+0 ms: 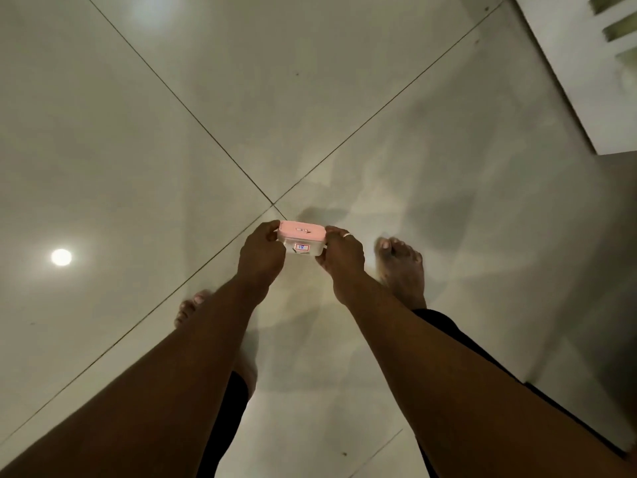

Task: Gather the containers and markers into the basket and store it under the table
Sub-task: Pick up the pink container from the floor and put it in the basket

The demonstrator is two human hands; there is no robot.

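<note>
Centrally, just below the middle of the frame, both hands are holding a small clear container (pixel 302 240) with a pink lid (pixel 301 231) out over the tiled floor (pixel 138 132). The left hand (pixel 261 251) is gripping its left end, fingers curled around it, while the right hand (pixel 341 257), wearing a ring (pixel 347 235), is grasping the right end. A small label (pixel 301 247), possibly reading 18, is facing the camera. Bare feet are showing beneath the forearms.
</note>
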